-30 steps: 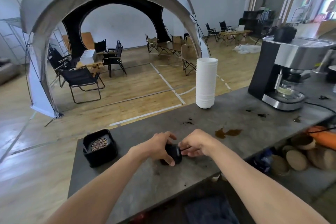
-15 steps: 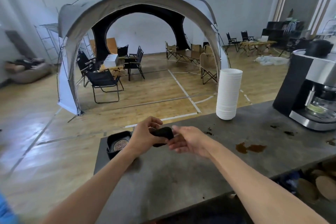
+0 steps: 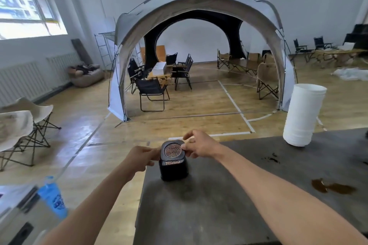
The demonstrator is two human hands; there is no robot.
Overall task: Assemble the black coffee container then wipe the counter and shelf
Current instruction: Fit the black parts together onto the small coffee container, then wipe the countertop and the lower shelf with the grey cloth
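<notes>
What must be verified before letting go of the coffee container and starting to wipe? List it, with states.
1. Lid seated level on black coffee container: ok.
2. Container standing on counter, near its left end: ok.
3. Left hand grip on lid edge: ok.
4. Right hand grip on lid edge: ok.
5. Lid locked shut: cannot tell.
6. Coffee spill wiped: not ok.
</notes>
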